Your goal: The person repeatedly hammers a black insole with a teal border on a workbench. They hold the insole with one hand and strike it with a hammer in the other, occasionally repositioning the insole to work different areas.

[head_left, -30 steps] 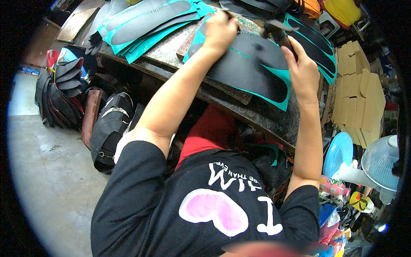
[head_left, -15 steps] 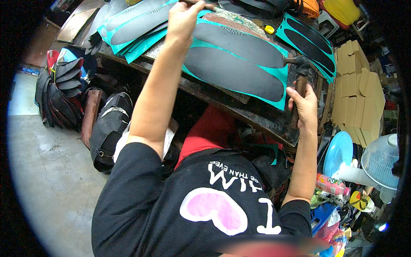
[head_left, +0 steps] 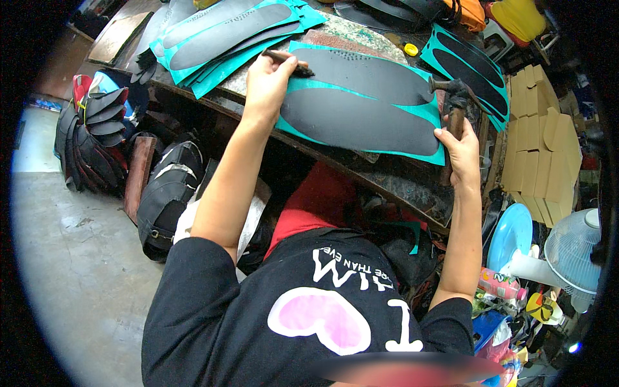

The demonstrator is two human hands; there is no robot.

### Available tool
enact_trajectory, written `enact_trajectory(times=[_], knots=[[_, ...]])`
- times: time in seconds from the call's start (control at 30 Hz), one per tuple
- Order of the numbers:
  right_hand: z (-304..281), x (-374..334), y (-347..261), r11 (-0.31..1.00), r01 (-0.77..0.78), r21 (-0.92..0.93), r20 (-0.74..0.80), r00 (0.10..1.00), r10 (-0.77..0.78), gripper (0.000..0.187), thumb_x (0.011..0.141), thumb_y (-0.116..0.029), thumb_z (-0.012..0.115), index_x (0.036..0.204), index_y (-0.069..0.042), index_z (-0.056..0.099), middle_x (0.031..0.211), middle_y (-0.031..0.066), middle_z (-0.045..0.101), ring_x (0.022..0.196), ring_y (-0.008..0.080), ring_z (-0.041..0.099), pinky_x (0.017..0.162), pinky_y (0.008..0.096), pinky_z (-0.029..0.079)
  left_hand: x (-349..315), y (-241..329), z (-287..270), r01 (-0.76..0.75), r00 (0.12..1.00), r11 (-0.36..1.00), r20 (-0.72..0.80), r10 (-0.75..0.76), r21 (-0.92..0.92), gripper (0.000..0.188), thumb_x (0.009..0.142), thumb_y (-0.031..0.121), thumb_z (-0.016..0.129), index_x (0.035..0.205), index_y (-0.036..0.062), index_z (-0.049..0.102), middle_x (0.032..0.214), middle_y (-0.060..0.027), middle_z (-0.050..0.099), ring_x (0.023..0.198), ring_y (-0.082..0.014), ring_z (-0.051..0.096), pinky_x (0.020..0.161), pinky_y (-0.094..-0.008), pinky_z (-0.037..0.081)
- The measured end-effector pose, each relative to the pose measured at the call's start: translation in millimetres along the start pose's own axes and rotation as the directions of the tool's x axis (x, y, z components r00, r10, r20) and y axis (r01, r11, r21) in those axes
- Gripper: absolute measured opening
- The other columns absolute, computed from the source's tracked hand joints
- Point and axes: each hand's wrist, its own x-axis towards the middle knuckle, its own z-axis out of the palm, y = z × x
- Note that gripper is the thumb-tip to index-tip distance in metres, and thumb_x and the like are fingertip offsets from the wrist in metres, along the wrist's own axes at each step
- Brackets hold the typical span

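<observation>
A teal sheet (head_left: 425, 113) bearing two dark grey insole shapes (head_left: 358, 119) lies on the worn workbench (head_left: 400, 184). My left hand (head_left: 265, 87) rests at the sheet's upper left corner and grips a short brown rod-like tool (head_left: 287, 59) whose tip lies on the upper insole shape. At the sheet's right edge, my right hand (head_left: 459, 147) is closed round the wooden handle of a hammer (head_left: 452, 97). The dark hammer head stands just above the sheet's right side.
More teal sheets with insole shapes are stacked at the back left (head_left: 225, 32) and back right (head_left: 474, 64). Cardboard pieces (head_left: 538, 145) stand right of the bench. A white fan (head_left: 574, 251), a blue plate (head_left: 512, 235) and dark bags (head_left: 164, 193) surround me.
My left hand reached far across the bench and came back to the sheet's corner holding the short tool. My right hand left the sheet and now holds the hammer, raised slightly higher.
</observation>
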Motion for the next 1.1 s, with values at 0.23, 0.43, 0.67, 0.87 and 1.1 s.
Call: enact_trajectory(times=[0.23, 0.43, 0.67, 0.87, 1.1], knots=[[4, 8, -10, 0.986, 0.165, 0.019, -0.049, 0.985, -0.164, 0.041, 0.081, -0.005, 0.077, 0.117, -0.001, 0.058, 0.099, 0.0032, 0.064, 0.086, 0.0111, 0.060, 0.081, 0.0259, 0.049, 28, 20, 3, -0.241, 0.970, 0.925, 0.088, 0.225, 0.292, 0.013, 0.089, 0.010, 0.066, 0.096, -0.0003, 0.062, 0.090, -0.0101, 0.073, 0.085, -0.0175, 0.070, 0.082, -0.0302, 0.053], [3, 12, -16, 0.931, 0.174, -0.319, -0.083, 0.974, -0.210, 0.033, 0.083, -0.024, 0.078, 0.100, -0.003, 0.059, 0.067, 0.0008, 0.061, 0.047, 0.0085, 0.052, 0.046, 0.0249, 0.042, 92, 20, 75, -0.439, 0.890, 0.867, 0.244, 0.385, 0.234, 0.018, 0.088, 0.015, 0.066, 0.101, 0.0021, 0.065, 0.082, -0.0078, 0.068, 0.076, -0.0185, 0.063, 0.071, -0.0315, 0.050], [-29, -12, -11, 0.966, 0.164, -0.198, -0.162, 0.967, -0.197, 0.030, 0.086, -0.022, 0.076, 0.103, -0.004, 0.058, 0.074, -0.0005, 0.059, 0.050, 0.0062, 0.048, 0.045, 0.0227, 0.039, 142, -41, 208, -0.628, 0.766, 0.531, 0.572, 0.293, 0.569, 0.026, 0.075, 0.033, 0.078, 0.097, 0.0178, 0.075, 0.091, -0.0084, 0.073, 0.085, -0.0264, 0.070, 0.077, -0.0406, 0.054], [-52, -43, -2, 0.977, 0.133, -0.168, -0.205, 0.964, -0.167, 0.029, 0.088, -0.020, 0.074, 0.104, -0.004, 0.057, 0.079, 0.0001, 0.060, 0.052, 0.0061, 0.048, 0.045, 0.0218, 0.039, 157, -69, 226, -0.599, 0.795, 0.384, 0.577, 0.187, 0.702, 0.022, 0.078, 0.034, 0.075, 0.097, 0.0246, 0.075, 0.092, -0.0073, 0.073, 0.087, -0.0279, 0.070, 0.078, -0.0413, 0.054], [-52, -41, -5, 0.985, 0.139, -0.099, -0.190, 0.969, -0.156, 0.028, 0.089, -0.021, 0.075, 0.102, -0.004, 0.057, 0.079, 0.0009, 0.060, 0.052, 0.0061, 0.048, 0.046, 0.0215, 0.039, 164, -44, 221, -0.520, 0.849, 0.611, 0.441, 0.292, 0.597, 0.022, 0.079, 0.033, 0.076, 0.093, 0.0160, 0.075, 0.084, -0.0073, 0.073, 0.083, -0.0236, 0.070, 0.079, -0.0366, 0.053]])
